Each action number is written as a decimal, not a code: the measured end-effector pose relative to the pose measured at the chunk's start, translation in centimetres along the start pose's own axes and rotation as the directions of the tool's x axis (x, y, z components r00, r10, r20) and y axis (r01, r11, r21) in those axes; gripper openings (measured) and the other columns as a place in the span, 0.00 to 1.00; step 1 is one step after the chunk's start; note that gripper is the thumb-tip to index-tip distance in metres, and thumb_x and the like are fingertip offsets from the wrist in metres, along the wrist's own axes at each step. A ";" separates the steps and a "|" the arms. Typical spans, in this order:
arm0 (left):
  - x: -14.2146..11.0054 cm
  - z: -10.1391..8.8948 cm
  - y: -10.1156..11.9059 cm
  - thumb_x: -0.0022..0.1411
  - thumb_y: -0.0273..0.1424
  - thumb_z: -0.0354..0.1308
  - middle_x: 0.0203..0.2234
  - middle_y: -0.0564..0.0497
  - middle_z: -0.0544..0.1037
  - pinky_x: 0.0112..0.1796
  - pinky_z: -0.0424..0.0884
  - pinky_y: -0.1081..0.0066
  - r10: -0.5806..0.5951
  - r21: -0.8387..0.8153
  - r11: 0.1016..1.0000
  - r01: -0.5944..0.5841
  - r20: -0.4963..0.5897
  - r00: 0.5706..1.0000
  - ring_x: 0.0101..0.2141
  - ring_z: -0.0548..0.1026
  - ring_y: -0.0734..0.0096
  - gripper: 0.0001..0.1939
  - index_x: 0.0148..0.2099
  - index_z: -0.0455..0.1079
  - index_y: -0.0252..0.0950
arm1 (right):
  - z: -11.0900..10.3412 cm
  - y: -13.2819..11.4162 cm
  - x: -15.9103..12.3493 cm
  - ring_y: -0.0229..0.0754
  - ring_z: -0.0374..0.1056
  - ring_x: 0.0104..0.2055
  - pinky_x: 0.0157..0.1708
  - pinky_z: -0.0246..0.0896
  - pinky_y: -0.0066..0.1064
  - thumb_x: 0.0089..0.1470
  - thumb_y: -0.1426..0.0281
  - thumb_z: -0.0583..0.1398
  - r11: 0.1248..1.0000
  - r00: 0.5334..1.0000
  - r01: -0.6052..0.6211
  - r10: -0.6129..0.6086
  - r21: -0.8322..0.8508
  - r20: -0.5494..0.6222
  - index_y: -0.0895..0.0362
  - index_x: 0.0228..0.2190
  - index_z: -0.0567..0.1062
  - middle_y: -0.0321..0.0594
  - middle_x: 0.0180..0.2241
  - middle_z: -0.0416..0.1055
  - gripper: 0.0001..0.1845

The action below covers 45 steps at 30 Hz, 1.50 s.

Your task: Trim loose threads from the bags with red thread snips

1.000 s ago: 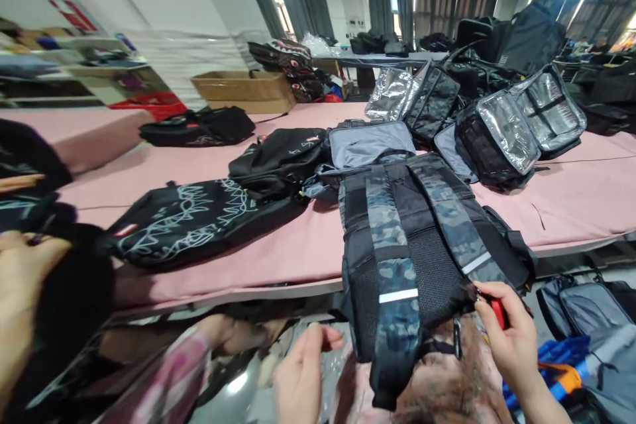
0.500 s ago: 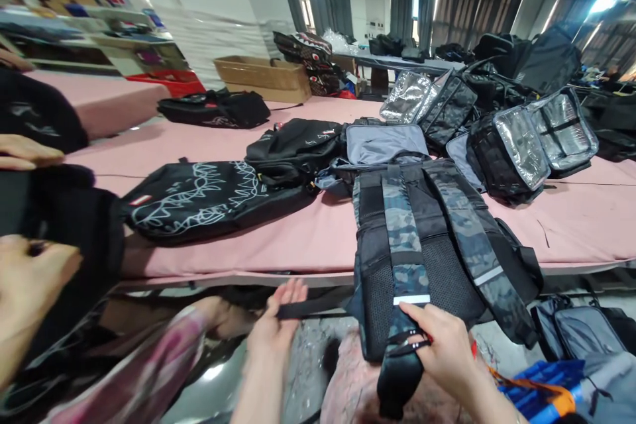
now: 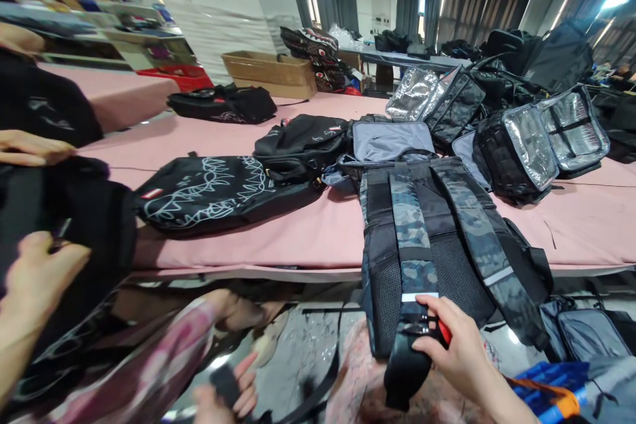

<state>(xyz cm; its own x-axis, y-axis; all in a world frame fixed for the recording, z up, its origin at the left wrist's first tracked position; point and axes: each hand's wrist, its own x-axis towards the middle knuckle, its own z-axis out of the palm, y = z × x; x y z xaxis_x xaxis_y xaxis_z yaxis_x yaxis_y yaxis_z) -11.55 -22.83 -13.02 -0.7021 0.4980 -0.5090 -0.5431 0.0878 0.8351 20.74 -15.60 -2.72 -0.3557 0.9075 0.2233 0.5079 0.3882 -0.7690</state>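
Note:
A black backpack [image 3: 447,258] with camouflage shoulder straps lies back-panel up, its top on the table and its bottom hanging over the near edge. My right hand [image 3: 460,344] is closed on the lower end of the left-side shoulder strap [image 3: 412,232], at its dark buckle. Something red, its kind unclear, shows inside that hand's grip. Low in the view and blurred, my left hand [image 3: 226,394] is closed on the end of a black webbing strap [image 3: 328,377]. That webbing hangs in a loop up to the backpack's left side.
Black backpacks with white line drawings [image 3: 209,192] lie on the pink table [image 3: 278,245]. Open bags with silver lining [image 3: 527,146] stand at right. At far left, another person's hands [image 3: 47,271] handle a black bag. A cardboard box [image 3: 268,73] sits behind.
My left hand has gone from open beside the webbing to closed on it, moving down and left. The webbing now sags. My right hand has shifted its fingers at the strap's buckle.

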 end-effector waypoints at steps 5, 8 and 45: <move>-8.2 9.1 3.5 0.33 0.38 0.70 0.16 0.58 0.63 0.17 0.56 0.82 0.075 0.021 0.996 -0.088 0.354 0.932 0.17 0.57 0.83 0.20 0.27 0.69 0.32 | -0.7 -0.3 -0.3 0.38 0.66 0.36 0.36 0.61 0.26 0.51 0.74 0.55 0.988 0.991 -0.027 0.046 0.149 -0.125 0.53 0.40 0.68 0.36 0.35 0.69 0.13; -13.2 12.7 3.8 0.40 0.39 0.68 0.15 0.55 0.66 0.19 0.60 0.77 -0.067 0.176 0.983 -0.044 0.578 0.813 0.18 0.61 0.78 0.16 0.29 0.72 0.34 | -0.8 -0.5 -0.7 0.37 0.66 0.35 0.35 0.62 0.25 0.51 0.75 0.56 0.983 0.977 -0.003 0.042 0.181 -0.209 0.53 0.39 0.68 0.36 0.35 0.68 0.12; -17.4 15.0 2.5 0.44 0.41 0.63 0.15 0.55 0.65 0.22 0.58 0.75 -0.080 0.414 0.863 -0.290 0.678 0.730 0.19 0.60 0.75 0.15 0.21 0.70 0.34 | -4.5 -0.2 1.3 0.40 0.65 0.37 0.37 0.62 0.32 0.56 0.70 0.55 0.950 0.950 0.308 -0.310 -0.055 -0.032 0.58 0.37 0.71 0.42 0.34 0.70 0.07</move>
<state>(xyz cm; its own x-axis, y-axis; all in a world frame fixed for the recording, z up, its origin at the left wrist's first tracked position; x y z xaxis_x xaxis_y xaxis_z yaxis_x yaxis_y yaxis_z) 6.24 -18.28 1.03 -0.1572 0.9420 -0.2965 -0.0744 0.2881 0.9547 23.70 -13.73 0.41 -0.4700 0.7473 0.4697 0.4158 0.6569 -0.6290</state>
